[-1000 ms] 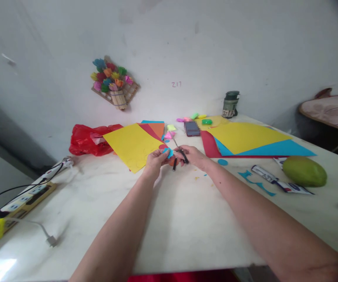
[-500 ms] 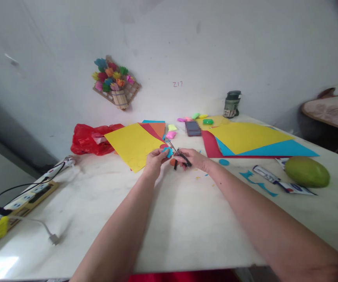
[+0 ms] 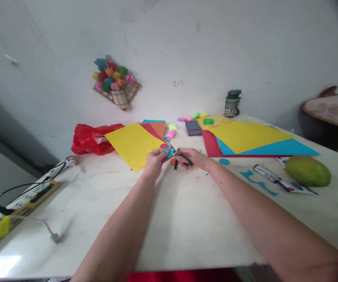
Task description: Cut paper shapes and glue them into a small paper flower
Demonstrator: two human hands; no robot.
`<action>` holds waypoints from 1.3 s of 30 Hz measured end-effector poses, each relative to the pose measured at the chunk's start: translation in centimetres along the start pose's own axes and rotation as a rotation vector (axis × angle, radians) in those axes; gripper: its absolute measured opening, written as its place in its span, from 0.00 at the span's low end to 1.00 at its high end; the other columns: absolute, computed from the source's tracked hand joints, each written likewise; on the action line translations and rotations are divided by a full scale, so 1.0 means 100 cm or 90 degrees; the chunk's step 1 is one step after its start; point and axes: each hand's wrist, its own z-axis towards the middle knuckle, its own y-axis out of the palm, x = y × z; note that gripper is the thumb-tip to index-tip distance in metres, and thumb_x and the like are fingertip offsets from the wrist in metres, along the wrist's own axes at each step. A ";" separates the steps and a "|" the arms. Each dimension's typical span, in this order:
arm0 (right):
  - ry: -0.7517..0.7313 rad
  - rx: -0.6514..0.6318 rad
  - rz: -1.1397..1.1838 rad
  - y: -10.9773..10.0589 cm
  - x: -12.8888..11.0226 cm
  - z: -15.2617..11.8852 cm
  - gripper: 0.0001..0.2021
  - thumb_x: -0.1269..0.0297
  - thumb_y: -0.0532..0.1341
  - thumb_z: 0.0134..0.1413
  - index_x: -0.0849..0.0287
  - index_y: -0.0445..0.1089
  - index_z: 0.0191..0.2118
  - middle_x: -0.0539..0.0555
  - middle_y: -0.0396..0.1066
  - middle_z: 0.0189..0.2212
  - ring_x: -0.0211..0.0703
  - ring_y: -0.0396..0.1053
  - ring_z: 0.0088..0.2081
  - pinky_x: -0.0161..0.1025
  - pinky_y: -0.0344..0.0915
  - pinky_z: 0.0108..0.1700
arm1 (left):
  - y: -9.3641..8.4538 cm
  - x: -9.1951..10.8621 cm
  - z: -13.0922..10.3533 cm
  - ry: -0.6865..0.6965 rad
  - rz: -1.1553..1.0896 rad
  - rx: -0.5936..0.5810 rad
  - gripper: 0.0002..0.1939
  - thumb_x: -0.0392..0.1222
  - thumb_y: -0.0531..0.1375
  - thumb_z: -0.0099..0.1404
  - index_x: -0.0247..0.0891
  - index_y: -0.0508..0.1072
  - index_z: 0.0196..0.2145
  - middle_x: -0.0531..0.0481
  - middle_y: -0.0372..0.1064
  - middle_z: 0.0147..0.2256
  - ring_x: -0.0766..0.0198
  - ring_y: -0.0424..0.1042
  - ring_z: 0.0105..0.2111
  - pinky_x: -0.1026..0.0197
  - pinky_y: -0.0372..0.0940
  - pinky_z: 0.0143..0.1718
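My left hand [image 3: 154, 159] pinches a small blue paper piece [image 3: 168, 152] between thumb and fingers. Black-handled scissors [image 3: 187, 159] are in my right hand [image 3: 194, 157], its fingers wrapped round the handles. The blades point up and left, beside the blue piece. Under and around the hands lie a red paper piece [image 3: 164, 146], an orange piece [image 3: 173, 161] and a short black object [image 3: 176, 165]. A large yellow sheet [image 3: 133, 145] lies just behind my left hand.
A red plastic bag [image 3: 91, 141] and a power strip [image 3: 24, 209] are on the left. More sheets [image 3: 251, 136], a blue disc [image 3: 224, 161], glue tubes [image 3: 266, 174], a green fruit [image 3: 308, 171] and blue scraps [image 3: 258, 183] lie right. A cup [image 3: 232, 103] stands at the back.
The view has shifted very slightly. The scissors blades have turned a little near the blue piece; both hands stay in almost the same place.
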 end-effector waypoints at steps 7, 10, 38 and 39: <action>-0.023 -0.018 0.043 -0.002 0.009 0.003 0.10 0.61 0.59 0.45 0.62 0.63 0.31 0.46 0.61 0.18 0.30 0.60 0.18 0.29 0.59 0.18 | 0.000 0.003 -0.001 -0.011 0.010 0.004 0.09 0.38 0.66 0.45 0.32 0.70 0.19 0.51 0.69 0.22 0.69 0.69 0.26 0.62 0.64 0.37; -0.012 -0.014 0.033 -0.001 0.006 0.002 0.08 0.62 0.59 0.45 0.62 0.63 0.30 0.45 0.61 0.17 0.30 0.59 0.17 0.29 0.58 0.18 | 0.000 0.004 -0.001 -0.012 0.006 0.005 0.09 0.38 0.66 0.45 0.32 0.69 0.18 0.51 0.69 0.22 0.69 0.69 0.25 0.62 0.64 0.37; 0.030 -0.023 0.019 -0.004 0.013 0.004 0.09 0.65 0.58 0.45 0.63 0.65 0.35 0.45 0.62 0.15 0.29 0.57 0.14 0.28 0.55 0.14 | -0.002 0.002 -0.001 -0.037 0.038 0.002 0.09 0.39 0.66 0.43 0.32 0.70 0.19 0.50 0.70 0.22 0.66 0.70 0.26 0.58 0.64 0.38; 0.029 -0.023 0.018 -0.004 0.014 0.004 0.09 0.64 0.58 0.46 0.63 0.65 0.35 0.45 0.62 0.15 0.29 0.57 0.14 0.28 0.55 0.14 | -0.002 0.002 -0.001 -0.037 0.039 0.002 0.09 0.39 0.66 0.43 0.32 0.70 0.19 0.50 0.70 0.22 0.66 0.70 0.26 0.59 0.65 0.38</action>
